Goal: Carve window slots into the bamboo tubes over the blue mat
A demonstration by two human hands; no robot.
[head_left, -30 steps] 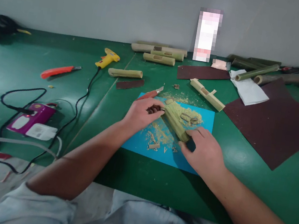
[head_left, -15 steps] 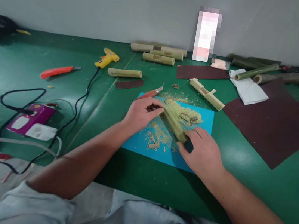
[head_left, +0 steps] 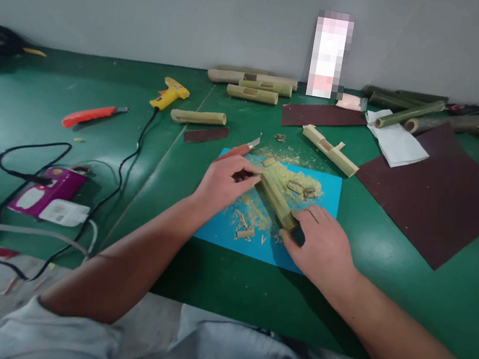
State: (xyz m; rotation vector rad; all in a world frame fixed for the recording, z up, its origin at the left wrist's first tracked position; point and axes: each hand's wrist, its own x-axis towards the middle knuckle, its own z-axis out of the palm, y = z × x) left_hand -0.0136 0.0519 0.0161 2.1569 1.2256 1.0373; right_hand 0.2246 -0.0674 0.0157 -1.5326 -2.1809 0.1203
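A green bamboo tube (head_left: 276,199) slants between my two hands above a blue sheet (head_left: 218,225). Its far left end is gripped in the fingers of my left hand (head_left: 228,179). My right hand (head_left: 323,238) is closed around the near right end, thumb below and fingers on top. Beyond my left hand a utility knife with an orange handle (head_left: 238,150) points its blade away to the right; whether that hand touches it I cannot tell. Pale bamboo dust (head_left: 312,182) and curled shavings (head_left: 246,229) lie on the sheet around the tube.
Cut bamboo pieces (head_left: 253,94) lie at the back, and a notched one (head_left: 330,150) beyond the sheet. Brown sandpaper (head_left: 439,211) spreads at right. A red utility knife (head_left: 90,117), a yellow glue gun (head_left: 171,93) and a purple power strip (head_left: 49,192) with looping cords occupy the left.
The near end of the bamboo tube and my right hand have shifted slightly left and down. Both hands keep their hold; the whole view has drifted a little.
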